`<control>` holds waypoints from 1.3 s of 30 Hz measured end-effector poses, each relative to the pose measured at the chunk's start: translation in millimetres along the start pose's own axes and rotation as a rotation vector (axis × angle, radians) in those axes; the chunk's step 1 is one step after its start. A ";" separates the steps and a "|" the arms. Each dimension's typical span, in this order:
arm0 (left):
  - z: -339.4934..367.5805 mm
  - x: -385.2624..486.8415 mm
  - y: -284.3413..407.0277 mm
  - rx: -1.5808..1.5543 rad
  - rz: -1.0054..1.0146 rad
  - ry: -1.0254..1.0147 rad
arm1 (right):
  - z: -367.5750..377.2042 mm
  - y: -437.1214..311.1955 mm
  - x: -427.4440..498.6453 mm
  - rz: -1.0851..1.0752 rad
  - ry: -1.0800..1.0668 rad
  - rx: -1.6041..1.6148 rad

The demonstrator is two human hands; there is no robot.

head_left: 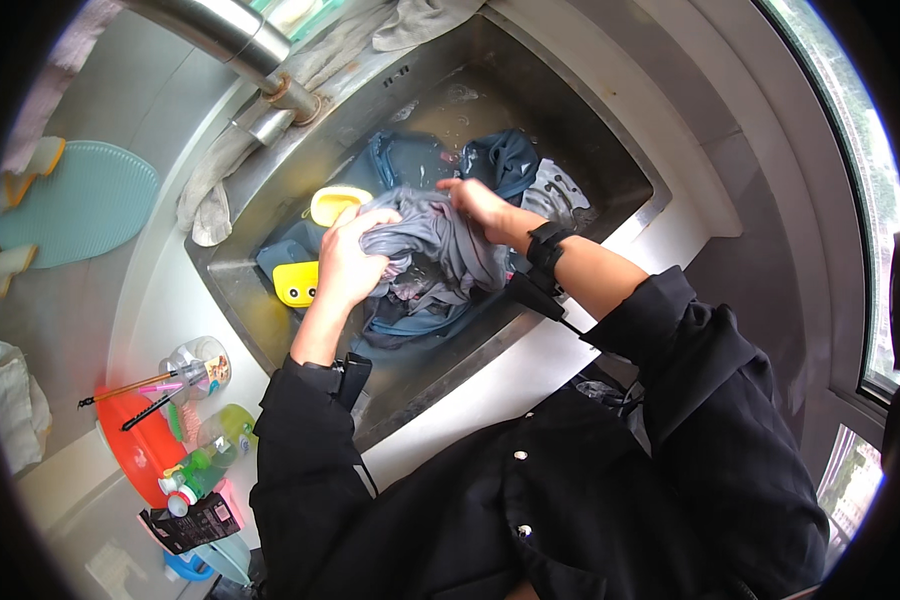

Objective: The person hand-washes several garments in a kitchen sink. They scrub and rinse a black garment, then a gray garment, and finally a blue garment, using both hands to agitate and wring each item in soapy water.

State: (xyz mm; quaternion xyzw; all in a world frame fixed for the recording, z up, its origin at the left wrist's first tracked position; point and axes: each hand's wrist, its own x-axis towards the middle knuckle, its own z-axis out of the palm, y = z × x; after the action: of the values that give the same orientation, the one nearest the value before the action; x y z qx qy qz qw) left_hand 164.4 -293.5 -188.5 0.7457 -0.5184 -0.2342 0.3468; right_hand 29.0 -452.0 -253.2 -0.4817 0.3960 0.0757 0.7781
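My left hand (354,251) is closed around the left side of a wet grey garment (439,236), bunched up over the water in a stainless steel sink (487,341). At the garment's upper right is my right hand (480,206), one finger pointing left; whether it grips the fabric is hidden. Dark blue wet cloth (501,159) lies in the water beyond my hands. To its right rests a light grey printed cloth (555,196). Left of the garment are a yellow oval tray-like piece (339,204) and a yellow piece with cartoon eyes (295,283).
A metal faucet (296,105) stands at the sink's far left rim, with grey rags (214,195) draped around its base. On the left counter are a clear jar (208,360) holding brushes, a red basin (139,442) and a green spray bottle (221,442). A window (851,150) is at right.
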 end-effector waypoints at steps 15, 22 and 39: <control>43.7 21.8 16.9 0.087 0.205 0.323 | 45.3 6.8 -31.4 -0.003 -0.157 0.498; 3.7 -13.7 -52.3 0.221 -0.082 -0.030 | 23.0 -18.8 -43.4 -0.184 0.074 -0.943; 36.0 -24.8 4.6 -0.667 -0.192 0.048 | 99.3 -88.0 -121.1 -0.710 -0.415 0.316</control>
State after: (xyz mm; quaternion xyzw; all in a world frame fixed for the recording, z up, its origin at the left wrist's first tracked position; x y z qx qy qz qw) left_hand 127.3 -281.2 -208.6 0.6419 -0.3327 -0.4048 0.5598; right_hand 45.2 -385.8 -86.9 -0.4376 0.0480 -0.1626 0.8830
